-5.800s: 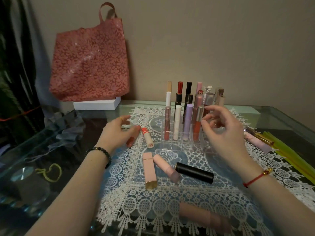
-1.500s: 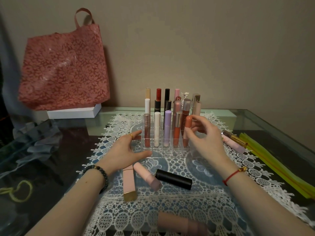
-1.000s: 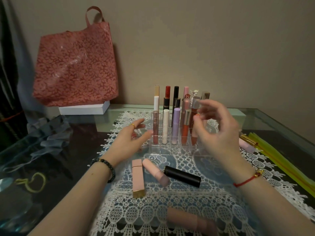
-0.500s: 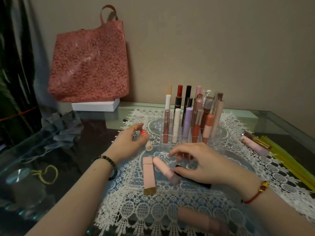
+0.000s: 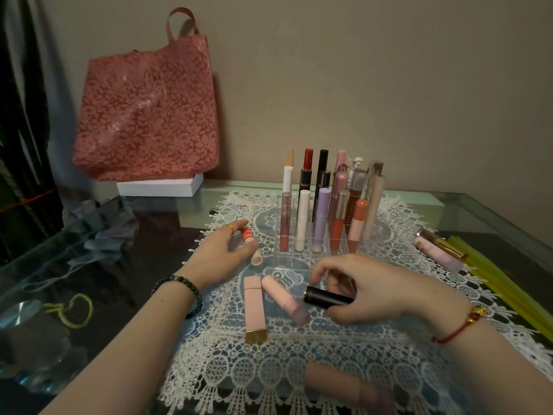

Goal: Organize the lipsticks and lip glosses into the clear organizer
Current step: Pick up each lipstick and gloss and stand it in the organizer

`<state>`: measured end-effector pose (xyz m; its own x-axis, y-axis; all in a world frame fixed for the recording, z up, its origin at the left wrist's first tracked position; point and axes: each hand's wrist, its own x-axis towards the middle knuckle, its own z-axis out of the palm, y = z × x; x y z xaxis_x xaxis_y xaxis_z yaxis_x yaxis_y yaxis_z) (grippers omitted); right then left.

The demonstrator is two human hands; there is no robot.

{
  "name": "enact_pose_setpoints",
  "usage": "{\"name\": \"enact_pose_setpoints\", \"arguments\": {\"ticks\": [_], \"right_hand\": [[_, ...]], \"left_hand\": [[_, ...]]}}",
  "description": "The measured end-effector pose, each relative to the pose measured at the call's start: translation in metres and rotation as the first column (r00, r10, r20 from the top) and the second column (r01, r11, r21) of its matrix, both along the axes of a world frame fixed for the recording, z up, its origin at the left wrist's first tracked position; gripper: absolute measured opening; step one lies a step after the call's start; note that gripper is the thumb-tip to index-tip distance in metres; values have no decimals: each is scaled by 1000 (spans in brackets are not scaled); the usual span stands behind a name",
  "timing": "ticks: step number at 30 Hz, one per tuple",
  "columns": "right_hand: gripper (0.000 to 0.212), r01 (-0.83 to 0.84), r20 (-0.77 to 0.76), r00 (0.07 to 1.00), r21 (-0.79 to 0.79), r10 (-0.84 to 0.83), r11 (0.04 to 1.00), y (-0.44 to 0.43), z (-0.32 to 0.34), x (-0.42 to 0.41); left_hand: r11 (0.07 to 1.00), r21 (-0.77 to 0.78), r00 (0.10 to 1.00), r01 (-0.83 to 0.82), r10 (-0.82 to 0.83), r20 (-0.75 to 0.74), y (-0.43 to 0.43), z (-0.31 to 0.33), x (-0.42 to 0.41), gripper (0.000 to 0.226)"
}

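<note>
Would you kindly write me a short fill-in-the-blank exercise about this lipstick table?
The lipstick in the right hand is ____.
The left hand holds a red-striped tube lying ____ of the clear organizer.
The square pink tube has an end coloured ____.
The box under the pink bag is ____.
Missing: black; left; gold; white.

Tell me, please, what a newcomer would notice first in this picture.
The clear organizer in the middle of the lace mat, packed with upright tubes in pink, red, black and lilac, draws the eye first. In front of it the right hand grips a black lipstick, and the left hand holds a red-and-cream tube. At the back left, a big red tote bag stands against the wall.
</note>
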<state>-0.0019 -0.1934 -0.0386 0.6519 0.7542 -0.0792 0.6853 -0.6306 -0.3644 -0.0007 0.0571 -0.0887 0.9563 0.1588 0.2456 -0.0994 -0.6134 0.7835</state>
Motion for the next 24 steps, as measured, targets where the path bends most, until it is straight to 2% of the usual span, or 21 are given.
{"name": "enact_pose_setpoints", "arguments": {"ticks": [4, 8, 11, 14, 19, 22, 24], "right_hand": [[22, 22, -39, 999, 89, -19, 996, -2, 2, 3], [17, 76, 8, 997, 257, -81, 963, -13, 10, 8], [17, 128, -7, 990, 425, -138, 896, -20, 17, 9], [18, 185, -63, 980, 613, -186, 768, -27, 25, 9], [25, 289, -124, 933, 818, -338, 498, -37, 29, 15], [21, 317, -175, 898, 893, -404, 319, -41, 29, 20], [18, 334, -191, 863, 910, -467, 245, -44, 27, 25]], "left_hand": [[999, 35, 998, 19, -21, 52, -3, 2, 0, 53], [997, -44, 994, 66, -61, 93, -9, 3, 0, 45], [989, -110, 991, 96, -84, 105, -15, 3, -1, 41], [985, -116, 988, 127, -116, 101, -16, 4, 0, 43], [985, -52, 984, 163, -159, 82, -17, 5, 2, 56], [983, -35, 981, 180, -177, 83, -19, 8, -1, 63], [981, -17, 978, 191, -189, 83, -21, 10, -2, 68]]}}
